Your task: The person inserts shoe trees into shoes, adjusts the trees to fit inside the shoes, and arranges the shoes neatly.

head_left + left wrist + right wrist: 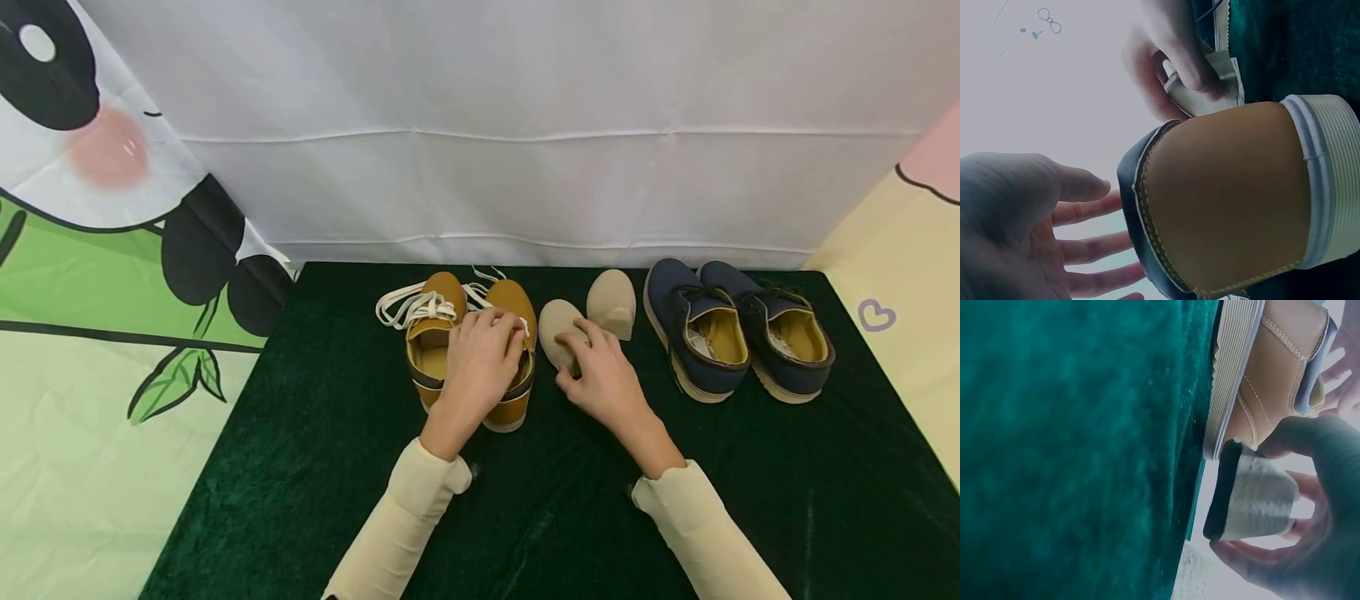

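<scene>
Two tan lace-up shoes stand side by side: the left shoe (442,287) with white laces (405,307) spread out, and the right shoe (510,297). My left hand (483,354) hovers over the right tan shoe's opening. In the left wrist view its fingers (1088,250) reach out loosely, their tips hidden behind the shoe's heel (1229,200). My right hand (603,379) holds a beige molded shoe insert (557,321) between thumb and fingers; the right wrist view shows the grip around the insert (1260,497). A second beige insert (611,300) lies just behind it.
A pair of navy shoes, the nearer-left one (693,333) and the other (787,342), stands to the right. Everything rests on a dark green cloth (315,467). A white fabric backdrop (525,192) rises along the far edge.
</scene>
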`<action>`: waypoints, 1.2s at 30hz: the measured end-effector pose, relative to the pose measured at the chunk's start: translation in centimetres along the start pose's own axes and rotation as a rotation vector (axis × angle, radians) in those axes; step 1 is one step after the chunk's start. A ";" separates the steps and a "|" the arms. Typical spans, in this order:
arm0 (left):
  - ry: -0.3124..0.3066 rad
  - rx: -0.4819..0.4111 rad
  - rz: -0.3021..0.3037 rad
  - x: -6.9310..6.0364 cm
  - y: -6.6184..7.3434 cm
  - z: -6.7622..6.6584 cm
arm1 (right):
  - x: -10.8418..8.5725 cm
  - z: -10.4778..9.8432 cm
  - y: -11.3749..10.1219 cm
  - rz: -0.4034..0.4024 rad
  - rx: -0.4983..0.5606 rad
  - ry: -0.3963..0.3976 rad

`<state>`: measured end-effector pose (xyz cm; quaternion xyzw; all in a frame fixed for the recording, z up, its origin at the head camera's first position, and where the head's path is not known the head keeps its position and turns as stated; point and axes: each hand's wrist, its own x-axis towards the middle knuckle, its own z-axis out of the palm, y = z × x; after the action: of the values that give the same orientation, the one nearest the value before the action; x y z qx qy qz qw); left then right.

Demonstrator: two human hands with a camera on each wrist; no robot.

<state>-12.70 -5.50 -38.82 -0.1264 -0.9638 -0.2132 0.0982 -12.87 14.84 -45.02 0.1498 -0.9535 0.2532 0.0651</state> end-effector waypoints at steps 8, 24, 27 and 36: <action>0.003 0.002 0.021 0.3 0.1 -0.1 | -1.5 -1.4 0.2 -0.018 -0.074 -0.023; -0.056 0.014 0.107 1.8 1.8 0.0 | -3.7 -4.4 0.3 -0.036 -0.134 0.034; -0.055 0.033 0.129 2.1 2.2 0.2 | -4.2 -5.0 0.6 -0.033 -0.139 0.041; -0.093 0.072 0.193 3.8 4.5 1.3 | -6.4 -7.5 1.3 0.009 -0.139 0.061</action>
<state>-15.22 -0.27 -37.29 -0.2246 -0.9577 -0.1621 0.0780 -6.83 21.27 -40.46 0.1330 -0.9670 0.1909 0.1034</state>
